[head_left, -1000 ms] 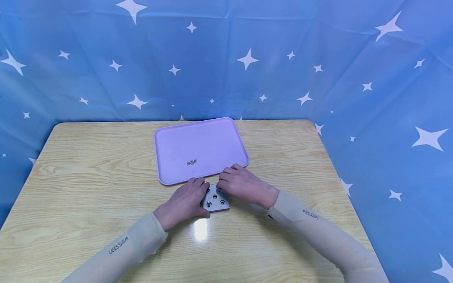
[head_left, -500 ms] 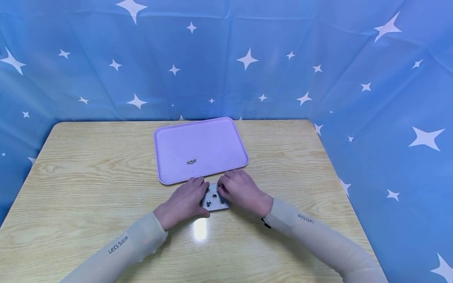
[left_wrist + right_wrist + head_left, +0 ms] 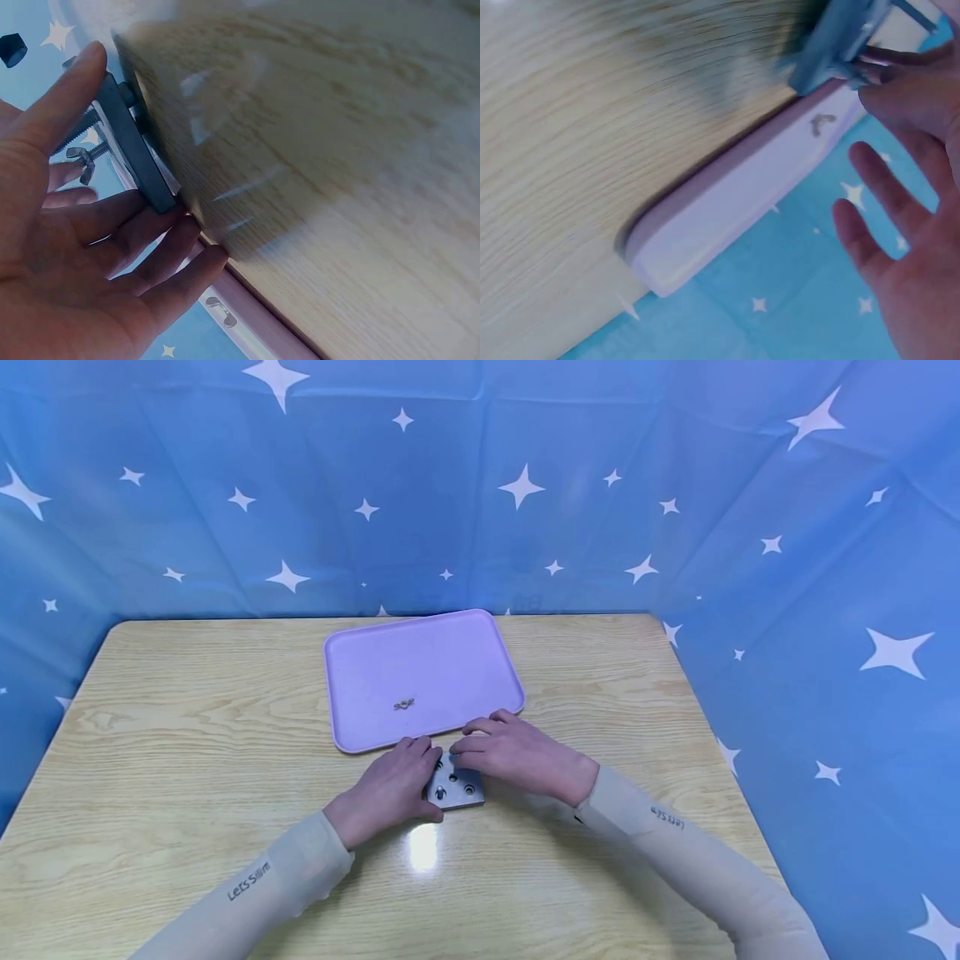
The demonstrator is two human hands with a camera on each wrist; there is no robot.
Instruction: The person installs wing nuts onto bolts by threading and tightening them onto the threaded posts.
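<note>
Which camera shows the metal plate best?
The head view: it shows the top face of the metal plate and its holes, though the right hand covers one corner. Left wrist shows it nearly edge-on; right wrist shows only part, blurred, at the top.

creased blue cloth (image 3: 442,460), white stars (image 3: 521,487), behind and both sides | pale wood-grain table (image 3: 210,727) | bright glare (image 3: 423,847) on it

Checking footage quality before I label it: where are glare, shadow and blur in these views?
Head: a bright glare patch on the table near the left hand, a soft shadow beside the right sleeve; left wrist: pale reflections on the table; right wrist: metal plate blurred, as is the wing nut on the tray.
</note>
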